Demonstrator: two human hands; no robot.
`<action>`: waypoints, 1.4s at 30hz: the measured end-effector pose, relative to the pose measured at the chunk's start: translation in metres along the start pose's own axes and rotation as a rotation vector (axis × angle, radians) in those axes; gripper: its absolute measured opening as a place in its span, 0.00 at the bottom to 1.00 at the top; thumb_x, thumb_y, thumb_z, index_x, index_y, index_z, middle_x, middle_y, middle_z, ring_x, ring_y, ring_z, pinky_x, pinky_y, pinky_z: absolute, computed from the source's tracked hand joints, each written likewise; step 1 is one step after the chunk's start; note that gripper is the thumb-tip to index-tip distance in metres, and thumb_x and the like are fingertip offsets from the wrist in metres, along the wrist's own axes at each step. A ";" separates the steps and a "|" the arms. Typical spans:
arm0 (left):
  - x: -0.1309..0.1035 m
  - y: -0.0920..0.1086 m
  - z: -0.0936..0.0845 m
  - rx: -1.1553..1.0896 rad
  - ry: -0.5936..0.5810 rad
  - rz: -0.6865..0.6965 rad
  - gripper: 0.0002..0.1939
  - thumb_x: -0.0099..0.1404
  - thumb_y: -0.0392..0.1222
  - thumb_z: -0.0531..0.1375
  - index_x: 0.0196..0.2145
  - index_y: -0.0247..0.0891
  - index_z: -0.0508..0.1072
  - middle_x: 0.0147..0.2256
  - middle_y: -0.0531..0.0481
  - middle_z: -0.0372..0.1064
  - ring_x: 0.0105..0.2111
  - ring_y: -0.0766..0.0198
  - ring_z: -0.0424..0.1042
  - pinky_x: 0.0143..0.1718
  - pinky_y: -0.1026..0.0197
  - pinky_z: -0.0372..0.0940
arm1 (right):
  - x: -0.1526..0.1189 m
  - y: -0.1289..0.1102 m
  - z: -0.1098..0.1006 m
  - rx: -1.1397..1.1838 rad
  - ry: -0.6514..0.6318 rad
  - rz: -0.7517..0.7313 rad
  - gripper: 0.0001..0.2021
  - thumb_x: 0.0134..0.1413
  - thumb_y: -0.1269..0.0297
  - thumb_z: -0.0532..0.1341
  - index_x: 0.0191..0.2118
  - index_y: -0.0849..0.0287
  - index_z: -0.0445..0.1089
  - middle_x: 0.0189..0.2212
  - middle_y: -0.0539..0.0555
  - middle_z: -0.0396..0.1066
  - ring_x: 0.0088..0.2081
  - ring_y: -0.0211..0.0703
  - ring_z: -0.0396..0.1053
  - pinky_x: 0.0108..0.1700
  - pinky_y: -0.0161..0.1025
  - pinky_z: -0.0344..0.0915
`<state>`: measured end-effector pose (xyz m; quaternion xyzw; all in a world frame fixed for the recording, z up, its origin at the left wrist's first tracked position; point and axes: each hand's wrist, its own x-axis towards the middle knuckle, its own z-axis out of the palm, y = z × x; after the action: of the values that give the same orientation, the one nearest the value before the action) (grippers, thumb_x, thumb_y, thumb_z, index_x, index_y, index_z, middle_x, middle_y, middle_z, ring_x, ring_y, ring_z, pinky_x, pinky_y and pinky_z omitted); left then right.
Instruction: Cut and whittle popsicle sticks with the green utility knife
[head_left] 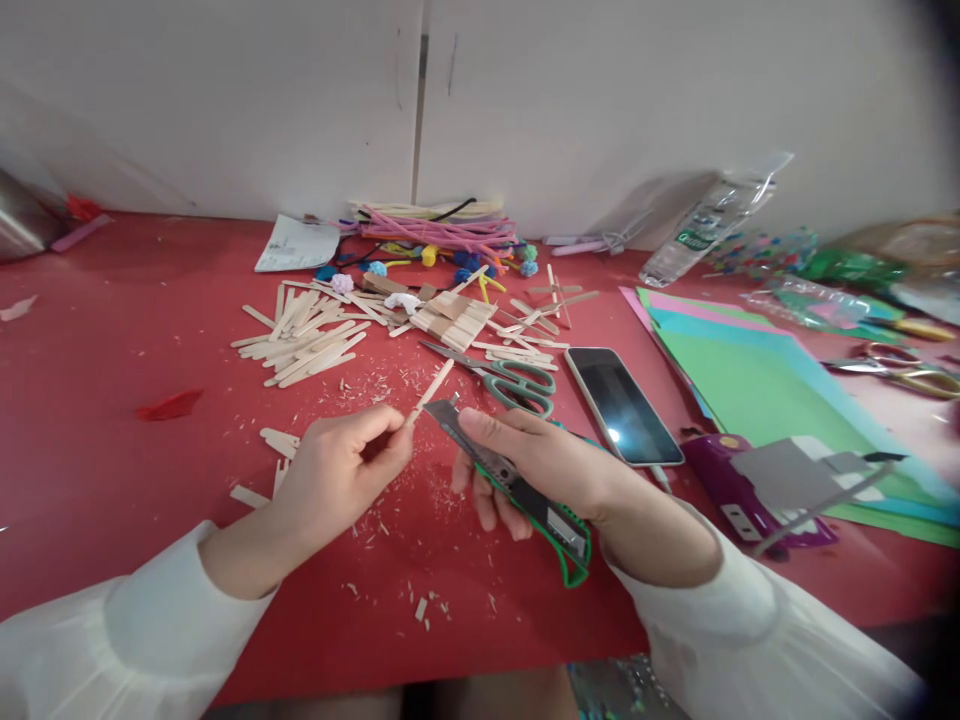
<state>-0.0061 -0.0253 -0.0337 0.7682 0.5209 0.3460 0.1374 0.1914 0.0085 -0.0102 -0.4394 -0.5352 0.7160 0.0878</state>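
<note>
My left hand (349,462) pinches a wooden craft stick (432,388) near its lower end; the stick points up and to the right. In my right hand (529,455) lies a green and black utility knife (510,483), gripped with my thumb on top near the blade end. Its blade tip is close beside the stick; whether they touch I cannot tell. Small wood shavings (401,385) are strewn over the red table (300,640) around and below my hands. Grey-green scissors (517,385) lie just beyond the knife, partly behind my right hand.
Loose craft sticks (315,345) are piled beyond my hands, with a bundled stack (454,318) beside them. Pipe cleaners (435,228) lie by the wall. To the right are a phone (624,405), a purple power strip (739,480), coloured paper (757,385) and a plastic bottle (697,235).
</note>
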 end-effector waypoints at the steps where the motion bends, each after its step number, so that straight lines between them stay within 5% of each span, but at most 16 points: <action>1: 0.000 0.000 0.000 -0.009 -0.003 -0.018 0.13 0.64 0.37 0.53 0.22 0.38 0.61 0.18 0.61 0.49 0.17 0.74 0.50 0.19 0.72 0.50 | 0.002 0.001 0.002 0.037 -0.025 0.014 0.29 0.66 0.51 0.42 0.24 0.63 0.67 0.11 0.51 0.68 0.07 0.29 0.57 0.12 0.27 0.56; 10: 0.002 0.003 -0.003 -0.166 -0.041 -0.179 0.16 0.65 0.42 0.52 0.20 0.39 0.62 0.15 0.60 0.58 0.15 0.73 0.57 0.17 0.71 0.54 | 0.003 0.000 0.012 0.076 0.082 -0.010 0.27 0.67 0.56 0.42 0.22 0.63 0.66 0.10 0.49 0.66 0.07 0.29 0.59 0.11 0.25 0.56; 20: 0.001 0.002 -0.002 -0.115 -0.042 -0.164 0.14 0.64 0.40 0.53 0.21 0.39 0.62 0.16 0.60 0.60 0.15 0.73 0.56 0.18 0.70 0.54 | 0.002 0.001 0.012 0.049 0.127 -0.013 0.27 0.66 0.51 0.45 0.23 0.63 0.67 0.11 0.49 0.66 0.09 0.30 0.61 0.12 0.26 0.57; 31: 0.002 0.003 -0.001 0.019 -0.004 -0.040 0.12 0.64 0.38 0.52 0.22 0.39 0.62 0.16 0.61 0.50 0.16 0.73 0.51 0.18 0.71 0.50 | 0.004 0.002 0.016 0.119 0.070 0.035 0.28 0.67 0.53 0.42 0.22 0.63 0.66 0.10 0.49 0.66 0.06 0.30 0.58 0.11 0.26 0.56; 42: 0.003 0.004 -0.001 -0.102 -0.034 -0.180 0.15 0.63 0.40 0.53 0.19 0.39 0.60 0.14 0.61 0.56 0.14 0.73 0.54 0.16 0.70 0.52 | 0.004 0.004 0.018 0.104 0.154 -0.037 0.26 0.66 0.53 0.45 0.21 0.62 0.65 0.10 0.49 0.66 0.08 0.31 0.61 0.11 0.25 0.56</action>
<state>-0.0037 -0.0246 -0.0293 0.7162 0.5669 0.3453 0.2156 0.1774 -0.0035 -0.0149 -0.4781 -0.4972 0.7051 0.1646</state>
